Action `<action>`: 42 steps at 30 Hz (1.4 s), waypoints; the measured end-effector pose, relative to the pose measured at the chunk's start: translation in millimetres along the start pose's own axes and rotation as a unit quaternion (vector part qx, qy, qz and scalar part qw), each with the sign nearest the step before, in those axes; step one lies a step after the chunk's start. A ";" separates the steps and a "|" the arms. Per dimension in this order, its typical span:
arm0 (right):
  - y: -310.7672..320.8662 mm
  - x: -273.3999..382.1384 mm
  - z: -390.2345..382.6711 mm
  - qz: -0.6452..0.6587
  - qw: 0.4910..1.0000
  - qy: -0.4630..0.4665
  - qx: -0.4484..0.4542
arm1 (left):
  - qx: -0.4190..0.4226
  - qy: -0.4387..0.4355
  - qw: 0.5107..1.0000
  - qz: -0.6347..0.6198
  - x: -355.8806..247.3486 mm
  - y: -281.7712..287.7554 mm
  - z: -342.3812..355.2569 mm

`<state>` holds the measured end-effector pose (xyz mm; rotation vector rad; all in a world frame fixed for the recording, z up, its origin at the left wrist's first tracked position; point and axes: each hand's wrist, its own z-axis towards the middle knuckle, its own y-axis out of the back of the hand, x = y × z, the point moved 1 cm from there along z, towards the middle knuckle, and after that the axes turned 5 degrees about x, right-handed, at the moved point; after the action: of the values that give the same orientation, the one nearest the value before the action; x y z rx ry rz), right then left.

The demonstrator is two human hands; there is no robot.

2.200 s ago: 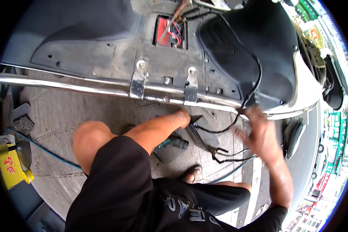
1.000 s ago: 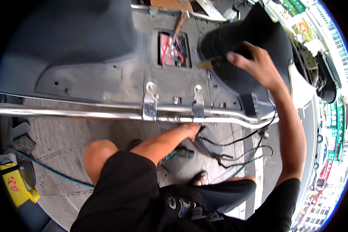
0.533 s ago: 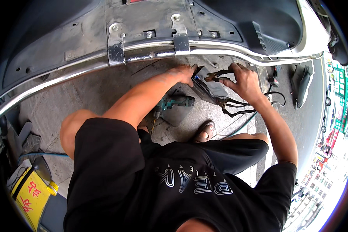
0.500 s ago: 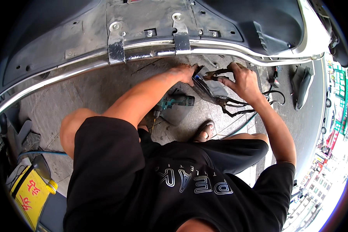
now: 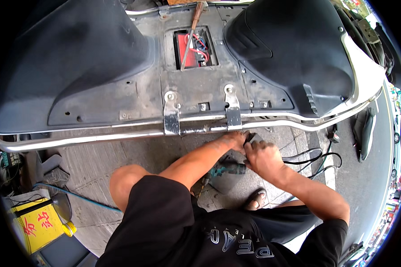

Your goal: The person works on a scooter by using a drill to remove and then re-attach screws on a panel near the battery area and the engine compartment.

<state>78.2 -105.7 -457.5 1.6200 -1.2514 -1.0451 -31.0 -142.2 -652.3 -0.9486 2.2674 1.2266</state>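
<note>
A scooter lies across the view with its dark floorboard [image 5: 200, 84] toward me and a chrome guard bar [image 5: 120, 135] along its lower edge. My left hand [image 5: 236, 140] and my right hand [image 5: 260, 158] meet just under the bar beside a metal bracket [image 5: 232, 111]. Both close around a small dark part [image 5: 254, 137] at the end of black cables [image 5: 312, 155] that trail to the right. The fingertips are hidden. A teal power drill [image 5: 227, 169] lies on the paving below my hands.
In the floorboard, an open compartment shows a red battery [image 5: 194, 44] with a wooden-handled screwdriver [image 5: 192, 26] resting across it. A yellow canister [image 5: 35, 224] and a blue hose [image 5: 71, 193] sit at lower left. My knee [image 5: 124, 182] and sandalled foot [image 5: 256, 202] rest on paving.
My right hand came down from the scooter's black leg shield to the cables under the bar. Both hands now sit closer together on the dark part, and the view has tilted up.
</note>
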 end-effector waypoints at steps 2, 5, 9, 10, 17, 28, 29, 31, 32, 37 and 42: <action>-2.2 11.3 -0.7 -0.043 0.999 0.032 0.006 | 0.021 0.002 1.000 0.007 2.2 0.9 -2.4; -3.0 30.1 7.0 -0.098 0.994 0.048 0.023 | 0.000 0.013 0.998 0.059 7.6 -4.3 -3.4; -8.0 41.9 16.0 -0.114 0.991 0.061 0.028 | -0.005 0.000 0.999 0.051 11.8 -2.0 4.9; -6.1 42.4 16.5 -0.099 0.992 0.069 0.037 | 0.017 0.002 0.998 0.064 11.8 -2.2 4.6; 72.1 -19.6 -31.0 0.185 0.980 0.025 -0.070 | -0.168 -0.061 0.983 -0.032 31.5 -43.9 32.2; -262.2 -165.6 -292.1 0.458 0.668 -0.570 -0.142 | -0.121 -0.098 0.975 -0.160 29.7 -48.9 17.1; -382.2 -140.6 -309.5 0.325 0.797 -0.479 -0.170 | -0.158 -0.144 0.964 -0.161 28.7 -53.5 34.6; -283.2 -63.1 -192.9 0.452 0.855 -0.239 -0.089 | -0.159 -0.059 0.975 -0.143 45.4 -80.3 6.3; -284.8 -45.5 -173.2 0.442 0.859 -0.212 -0.144 | -0.122 -0.030 0.980 -0.152 45.9 -84.7 18.5; -290.1 -39.8 -125.3 0.385 0.864 -0.130 -0.297 | -0.004 -0.191 0.766 -0.614 65.9 -103.1 16.6; -319.2 -33.4 -118.1 0.509 0.797 -0.198 -0.256 | 0.011 -0.181 0.712 -0.679 46.6 -104.6 23.6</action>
<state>279.4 -4.9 -714.9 0.1683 -1.6157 -0.8721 12.5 -180.4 -754.0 -1.6530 0.7358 0.5387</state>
